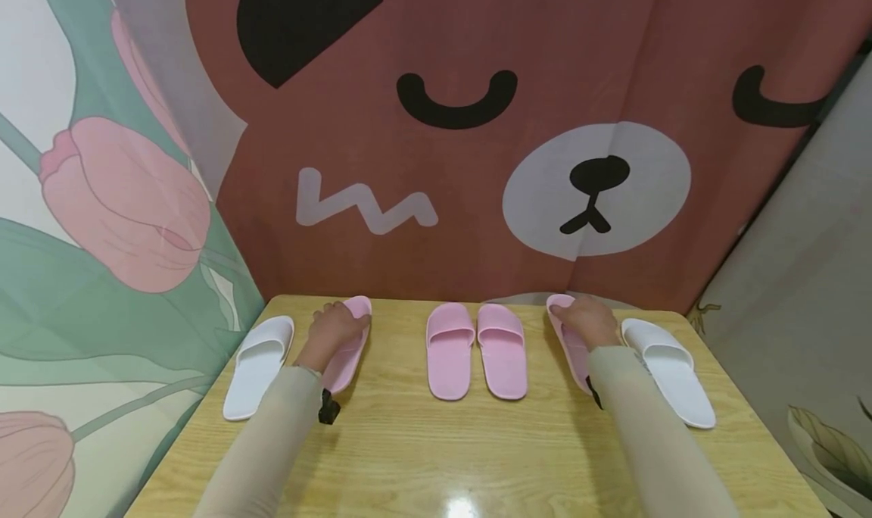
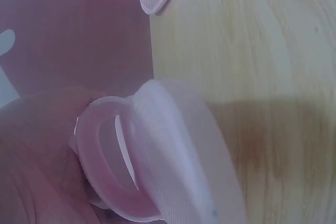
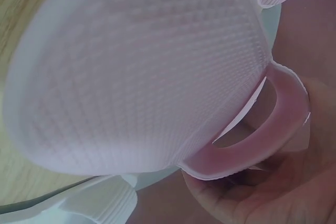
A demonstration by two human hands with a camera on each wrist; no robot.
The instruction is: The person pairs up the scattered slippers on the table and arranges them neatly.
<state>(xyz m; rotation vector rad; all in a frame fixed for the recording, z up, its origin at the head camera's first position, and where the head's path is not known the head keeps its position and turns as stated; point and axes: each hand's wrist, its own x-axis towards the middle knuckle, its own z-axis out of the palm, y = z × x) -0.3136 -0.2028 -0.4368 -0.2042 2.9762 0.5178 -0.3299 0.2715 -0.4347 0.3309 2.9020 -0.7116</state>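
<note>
The left hand [image 1: 334, 330] clamps a pink slipper [image 1: 347, 362] at centre-left of the frame, the right hand [image 1: 589, 321] a second pink slipper [image 1: 574, 348] at centre-right, both best steadied by even, light grips.

Part of the left pink slipper [image 1: 350, 355] is hidden by the left hand [image 1: 332, 332], part of the right pink slipper [image 1: 572, 350] by the right hand [image 1: 590, 322]; the near edge of the wooden table [image 1: 409, 457] is cropped from the head view, while the left pink slipper is blurred and cut off below in the left wrist view
</note>
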